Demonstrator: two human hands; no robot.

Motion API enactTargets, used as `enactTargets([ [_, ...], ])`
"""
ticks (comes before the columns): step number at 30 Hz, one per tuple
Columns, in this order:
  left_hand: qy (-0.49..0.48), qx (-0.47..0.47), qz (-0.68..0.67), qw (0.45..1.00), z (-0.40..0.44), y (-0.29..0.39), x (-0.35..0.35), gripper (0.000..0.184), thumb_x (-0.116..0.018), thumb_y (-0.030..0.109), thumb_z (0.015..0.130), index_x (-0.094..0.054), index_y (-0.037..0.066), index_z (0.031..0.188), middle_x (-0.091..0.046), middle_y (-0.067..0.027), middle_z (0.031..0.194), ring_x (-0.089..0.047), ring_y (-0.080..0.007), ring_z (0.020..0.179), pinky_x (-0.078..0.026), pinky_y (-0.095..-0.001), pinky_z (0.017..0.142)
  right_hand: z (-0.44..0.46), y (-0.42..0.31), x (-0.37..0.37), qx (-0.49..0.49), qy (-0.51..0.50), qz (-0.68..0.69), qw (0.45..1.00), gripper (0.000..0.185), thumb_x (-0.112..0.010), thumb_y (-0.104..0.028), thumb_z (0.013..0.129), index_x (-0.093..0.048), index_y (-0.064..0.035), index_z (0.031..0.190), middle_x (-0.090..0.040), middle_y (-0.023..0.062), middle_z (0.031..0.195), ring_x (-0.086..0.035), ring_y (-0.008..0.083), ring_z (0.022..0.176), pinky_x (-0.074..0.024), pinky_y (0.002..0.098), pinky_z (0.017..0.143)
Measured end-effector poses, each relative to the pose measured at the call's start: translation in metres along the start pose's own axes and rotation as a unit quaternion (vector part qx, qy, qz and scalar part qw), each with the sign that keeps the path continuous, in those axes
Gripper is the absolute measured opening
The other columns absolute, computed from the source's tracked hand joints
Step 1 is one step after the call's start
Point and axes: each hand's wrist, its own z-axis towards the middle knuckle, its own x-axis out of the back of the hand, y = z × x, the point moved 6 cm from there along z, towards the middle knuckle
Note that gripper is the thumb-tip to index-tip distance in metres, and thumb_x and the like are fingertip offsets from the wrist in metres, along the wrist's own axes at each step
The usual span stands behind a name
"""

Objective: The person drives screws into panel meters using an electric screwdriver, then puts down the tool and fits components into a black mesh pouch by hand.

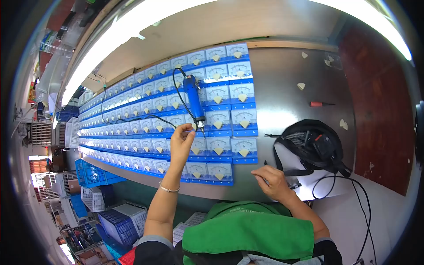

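While the left hand (180, 140) is near the screwdriver (193, 97), meters (217, 91) form rows

A blue crate (90, 173) stands near what is probably a white basket (92, 199), under a glowing tube lamp (132, 26).

One head-worn camera looks forward and down, seemingly near, over the bench (282, 75).

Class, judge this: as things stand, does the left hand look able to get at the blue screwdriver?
Likely yes: the left hand is close to the metal end of the blue screwdriver, and nothing solid appears to stand between them.
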Motion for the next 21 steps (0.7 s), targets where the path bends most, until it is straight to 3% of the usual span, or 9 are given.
enactTargets([
  [6,0.047,0.001,0.091,0.995,0.038,0.005,-0.009,0.053,-0.076,0.02,0.083,-0.051,-0.007,0.121,-0.063,-0.0127,0.095,-0.063,-0.0158,0.076,-0.05,-0.0282,0.066,0.017,0.0,-0.025,0.005,0.002,0.011,1.0,0.016,-0.067,-0.001,0.082,-0.069,-0.0038,0.098,-0.067,0.0112,0.086,-0.066,0.0296,0.079,-0.0533,0.0377,0.068],
  [9,0.04,0.019,0.176,0.983,0.057,0.01,-0.011,0.058,-0.078,0.027,0.081,-0.051,-0.008,0.119,-0.065,-0.0141,0.094,-0.064,-0.0169,0.077,-0.05,-0.0285,0.065,0.024,-0.004,-0.029,0.007,0.005,0.013,1.0,0.016,-0.067,-0.001,0.082,-0.069,-0.0039,0.098,-0.067,0.0112,0.086,-0.067,0.0296,0.079,-0.0536,0.0377,0.068],
  [10,0.048,-0.013,0.154,0.987,0.066,0.003,-0.012,0.063,-0.079,0.032,0.079,-0.051,-0.009,0.119,-0.067,-0.0156,0.091,-0.065,-0.0183,0.074,-0.051,-0.0292,0.063,0.025,-0.004,-0.029,0.009,0.009,0.014,1.0,0.016,-0.067,-0.001,0.082,-0.069,-0.004,0.098,-0.067,0.0111,0.086,-0.067,0.0296,0.079,-0.0537,0.0377,0.068],
  [13,0.03,0.064,0.106,0.992,0.079,-0.005,-0.015,0.062,-0.079,0.031,0.079,-0.052,-0.009,0.118,-0.068,-0.0173,0.088,-0.066,-0.0195,0.07,-0.051,-0.03,0.061,0.032,-0.003,-0.031,0.014,0.014,0.012,1.0,0.016,-0.066,-0.001,0.082,-0.069,-0.004,0.098,-0.068,0.0112,0.087,-0.067,0.0296,0.079,-0.054,0.0378,0.068],
  [14,0.021,0.064,0.115,0.991,0.082,-0.004,-0.015,0.057,-0.078,0.025,0.082,-0.052,-0.009,0.12,-0.065,-0.0074,0.082,-0.062,-0.0108,0.068,-0.047,-0.0236,0.056,0.034,-0.002,-0.032,0.014,0.014,0.01,1.0,0.016,-0.066,-0.001,0.082,-0.069,-0.0039,0.098,-0.068,0.0113,0.087,-0.067,0.0296,0.079,-0.0541,0.0378,0.068],
  [18,-0.012,0.109,-0.041,0.993,0.081,-0.01,-0.013,0.045,-0.074,0.017,0.082,-0.056,-0.007,0.116,-0.064,-0.004,0.083,-0.062,-0.0106,0.068,-0.049,-0.0244,0.062,0.046,0.002,-0.036,-0.023,0.008,0.052,0.998,0.016,-0.065,-0.002,0.085,-0.07,-0.0029,0.1,-0.068,0.0111,0.086,-0.067,0.027,0.076,-0.0536,0.0359,0.067],
  [21,-0.073,0.139,-0.205,0.966,0.072,-0.016,-0.007,0.046,-0.074,0.017,0.082,-0.057,-0.01,0.115,-0.066,-0.0055,0.09,-0.063,-0.0105,0.076,-0.051,-0.024,0.068,0.058,0.0,-0.035,-0.088,0.013,0.134,0.987,0.017,-0.064,-0.005,0.088,-0.07,-0.0017,0.104,-0.068,0.0104,0.087,-0.067,0.0231,0.078,-0.053,0.0334,0.068],
])
